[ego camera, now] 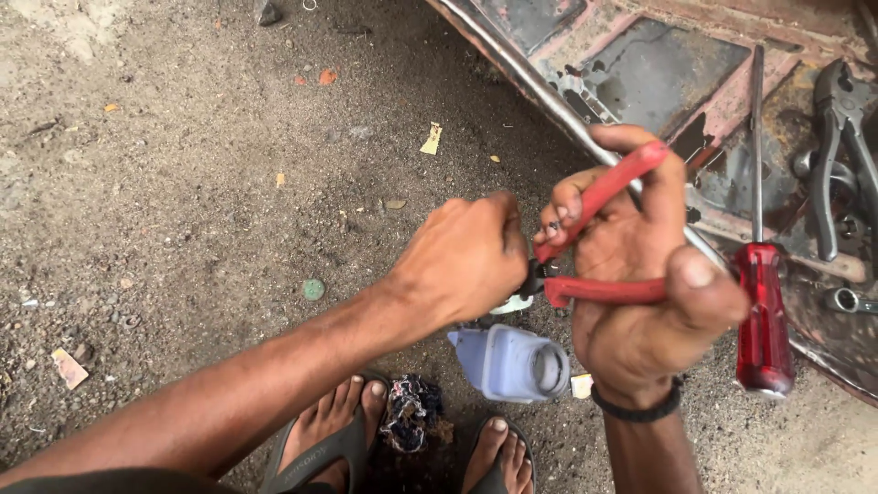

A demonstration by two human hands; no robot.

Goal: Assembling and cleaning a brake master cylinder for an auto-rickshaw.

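a: left side first. what is on the ground?

b: bare grey dirt and grit, scattered scraps: a tan chip low left, a small green disc near the forearm, a yellow scrap further up.

a: left hand?

b: closed in a fist, back of the hand to the camera, knuckles right against the pliers' nose. whatever it pinches is hidden; cannot tell what it is.

a: below the hands?

b: two feet in dark sandals, a bundle of dark rag between them, and a pale blue plastic bottle lying on its side, open mouth facing right, just under the hands.

a: right hand?

b: palm up, gripping red-handled pliers. fingers wrap the upper handle, thumb lies over the lower one. handles spread apart. dark nose points left, meeting the left fist. black band on the wrist.

a: right side?

b: a rusty, flaking metal panel with a bright edge strip. on it a red-handled screwdriver, shaft pointing up, just beside the right hand; further right, grey metal pliers and a small socket-like piece.
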